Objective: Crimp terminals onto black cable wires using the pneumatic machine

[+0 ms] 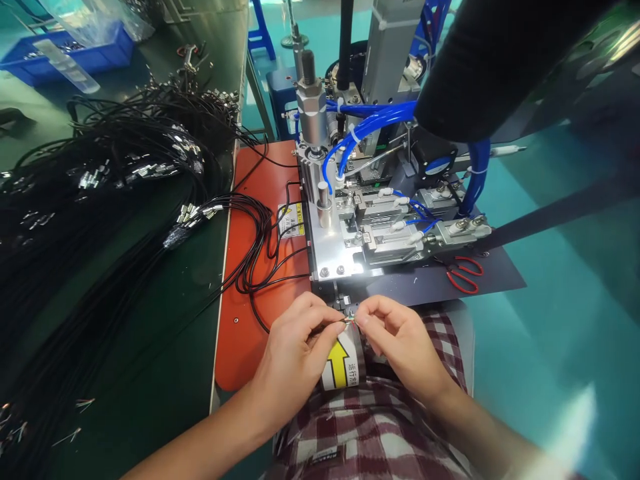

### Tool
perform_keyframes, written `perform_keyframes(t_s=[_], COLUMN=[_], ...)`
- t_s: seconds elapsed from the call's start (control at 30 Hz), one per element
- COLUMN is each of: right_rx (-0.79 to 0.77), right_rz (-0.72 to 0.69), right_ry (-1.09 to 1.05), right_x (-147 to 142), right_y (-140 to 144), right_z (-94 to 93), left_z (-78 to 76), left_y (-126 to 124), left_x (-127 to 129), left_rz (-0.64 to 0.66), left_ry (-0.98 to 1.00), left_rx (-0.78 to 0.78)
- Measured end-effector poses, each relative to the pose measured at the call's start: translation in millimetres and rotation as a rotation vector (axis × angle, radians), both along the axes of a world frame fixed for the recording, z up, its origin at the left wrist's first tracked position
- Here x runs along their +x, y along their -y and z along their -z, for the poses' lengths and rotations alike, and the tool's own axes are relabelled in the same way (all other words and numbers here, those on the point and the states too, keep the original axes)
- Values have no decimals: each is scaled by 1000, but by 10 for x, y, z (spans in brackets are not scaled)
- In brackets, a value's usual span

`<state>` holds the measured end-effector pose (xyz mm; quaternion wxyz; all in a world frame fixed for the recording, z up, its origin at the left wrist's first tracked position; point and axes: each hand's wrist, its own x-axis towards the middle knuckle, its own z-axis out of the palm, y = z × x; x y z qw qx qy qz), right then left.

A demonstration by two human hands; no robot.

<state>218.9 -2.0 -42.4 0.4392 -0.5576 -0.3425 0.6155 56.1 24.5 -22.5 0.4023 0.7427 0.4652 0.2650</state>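
Observation:
My left hand [300, 343] pinches a black cable close to its end, thumb against forefinger. Thin coloured wires [351, 320] fan out from that end, in the small gap between my two hands. My right hand [395, 337] is closed in a pinch on the wires' tips; the exact grip is partly hidden by the fingers. Just beyond the fingertips is the front edge of a metal machine [335, 257] with clamps and blue air hoses. Below the hands shows a white label with a yellow arrow [339, 363].
Bundles of black cables [150, 153] with metal ends cover the dark green table [175, 360] on the left. Several cables cross an orange board [237, 357] into the machine. Red-handled scissors [465, 275] lie at right. A blue bin [105, 57] stands far left. A black tube [490, 67] hangs overhead.

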Motion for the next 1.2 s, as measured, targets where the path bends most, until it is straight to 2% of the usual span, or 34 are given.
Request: perform_keyframes(t_s=[0.2, 0.37, 0.43, 0.5, 0.67, 1.2], right_rx=[-17, -8, -2, 2, 10, -25], right_rz=[-4, 20, 18, 10, -12, -21], right_ry=[13, 39, 45, 49, 77, 94], right_x=[55, 54, 53, 55, 76, 88], right_y=[-82, -160, -180, -190, -188, -220], right_z=[10, 97, 153, 204, 284, 275], left_z=[88, 177, 200, 221, 278, 288], left_y=[-47, -175, -220, -248, -263, -283], left_x=[-62, -87, -93, -104, -144, -147], left_rz=[227, 301, 317, 324, 343, 366], left_ry=[-190, -327, -362, -388, -420, -425], left_rx=[381, 736, 825, 842, 772, 746])
